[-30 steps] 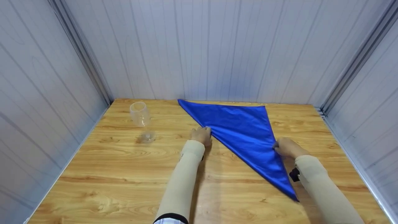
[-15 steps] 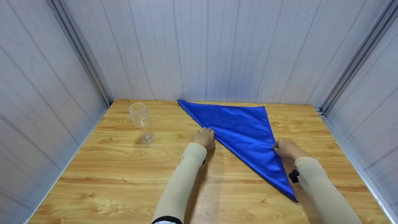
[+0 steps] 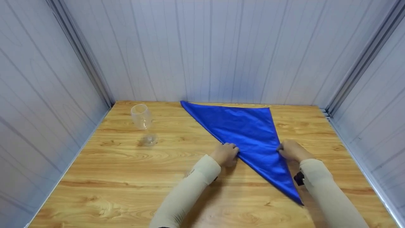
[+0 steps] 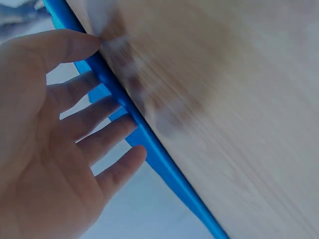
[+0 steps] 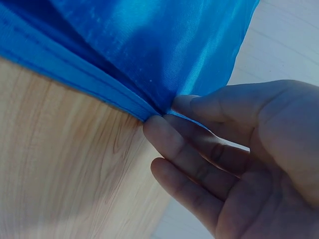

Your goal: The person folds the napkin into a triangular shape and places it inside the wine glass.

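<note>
A shiny blue cloth point(image 3: 243, 126), folded into a triangle, lies on the wooden table with its long fold facing front left. My left hand point(image 3: 226, 153) rests at the middle of that fold. In the left wrist view its fairly straight fingers point(image 4: 107, 134) touch the rolled blue edge point(image 4: 149, 142), spread a little apart. My right hand point(image 3: 292, 150) pinches the cloth's right side between thumb and fingers. Close up in the right wrist view, the thumb point(image 5: 187, 103) lies on the satin and stitched hems meet at the fingertips.
A clear wine glass point(image 3: 141, 117) stands upright at the left of the wood-grain table point(image 3: 104, 177). Pale panelled walls point(image 3: 208, 50) close in the back and both sides, the rear one right behind the cloth.
My left hand has slid along the fold toward the front right, from its upper part to about its middle. The right hand keeps its grip in the same spot.
</note>
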`<state>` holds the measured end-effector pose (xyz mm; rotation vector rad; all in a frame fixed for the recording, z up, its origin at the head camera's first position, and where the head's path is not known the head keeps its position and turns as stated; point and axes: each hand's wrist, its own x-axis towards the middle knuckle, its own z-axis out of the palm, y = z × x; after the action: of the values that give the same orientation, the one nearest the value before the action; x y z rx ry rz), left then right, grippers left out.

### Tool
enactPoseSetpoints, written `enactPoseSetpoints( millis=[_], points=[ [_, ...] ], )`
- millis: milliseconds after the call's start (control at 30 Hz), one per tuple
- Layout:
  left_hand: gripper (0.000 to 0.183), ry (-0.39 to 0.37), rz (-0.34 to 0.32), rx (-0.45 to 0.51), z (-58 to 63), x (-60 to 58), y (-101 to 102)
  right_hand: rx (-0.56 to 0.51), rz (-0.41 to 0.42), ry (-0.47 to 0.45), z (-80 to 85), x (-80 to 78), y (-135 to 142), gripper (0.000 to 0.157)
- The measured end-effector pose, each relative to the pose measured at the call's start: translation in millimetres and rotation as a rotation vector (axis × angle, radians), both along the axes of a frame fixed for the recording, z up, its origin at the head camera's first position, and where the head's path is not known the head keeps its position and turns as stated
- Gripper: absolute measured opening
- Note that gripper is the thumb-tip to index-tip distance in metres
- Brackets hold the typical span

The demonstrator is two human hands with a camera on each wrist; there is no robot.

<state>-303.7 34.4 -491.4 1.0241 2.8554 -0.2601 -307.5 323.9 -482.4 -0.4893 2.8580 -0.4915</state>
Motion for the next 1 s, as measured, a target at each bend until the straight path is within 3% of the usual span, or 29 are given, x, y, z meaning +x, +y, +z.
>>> enactPoseSetpoints(
  millis=[167, 333, 533, 1000],
  points=[
    [0.040, 0.005, -0.055, -0.041, 1.7, 15.6, 10, -0.027, -0.026, -0.031, 1.5, 2.0, 0, 0.023],
    [0.034, 0.073, -0.106, -0.026, 0.7, 24.4, 11, -0.026, -0.032, -0.030, 1.9, 2.0, 0, 0.022],
    [0.032, 0.124, -0.132, -0.008, -3.9, 23.6, 8, -0.007, -0.020, -0.005, 0.6, 1.8, 1, 0.024],
    [0.030, 0.081, -0.125, 0.024, -4.3, 18.7, 2, -0.021, 0.033, 0.039, -0.2, 9.9, -4, 0.024]
  ],
)
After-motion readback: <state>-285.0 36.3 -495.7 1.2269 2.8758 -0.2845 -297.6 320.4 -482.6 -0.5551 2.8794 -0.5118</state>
